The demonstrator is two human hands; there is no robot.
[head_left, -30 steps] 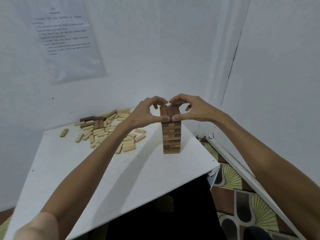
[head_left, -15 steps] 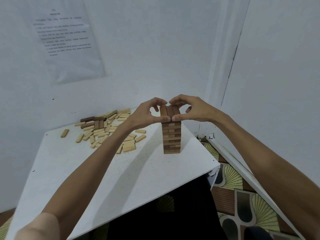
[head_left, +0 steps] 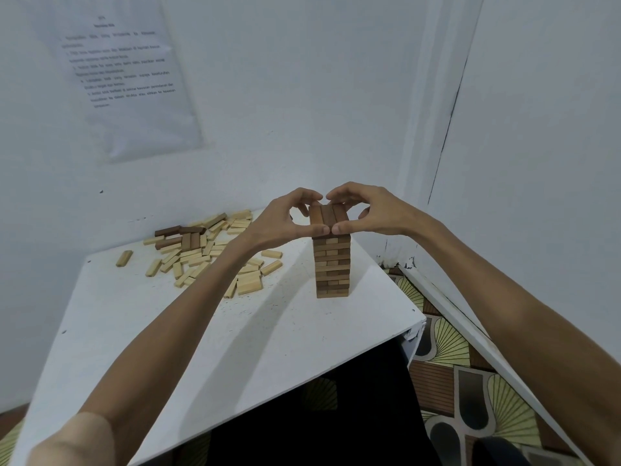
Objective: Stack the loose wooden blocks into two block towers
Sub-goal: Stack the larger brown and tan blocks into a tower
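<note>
One block tower (head_left: 332, 267) of light and dark wooden layers stands near the right side of the white table (head_left: 141, 331). Its top layer (head_left: 327, 214) is three dark blocks side by side. My left hand (head_left: 282, 222) and my right hand (head_left: 371, 210) meet over that layer, thumbs against its near end and curled fingers at its far end, pinching it between them. A pile of loose blocks (head_left: 205, 252), mostly pale with a few dark ones, lies on the table's back left part.
The table sits in a room corner, with walls close behind and to the right. A single pale block (head_left: 124, 258) lies apart at the far left. A printed paper sheet (head_left: 127, 72) hangs on the back wall. Patterned floor (head_left: 470, 364) shows past the right edge.
</note>
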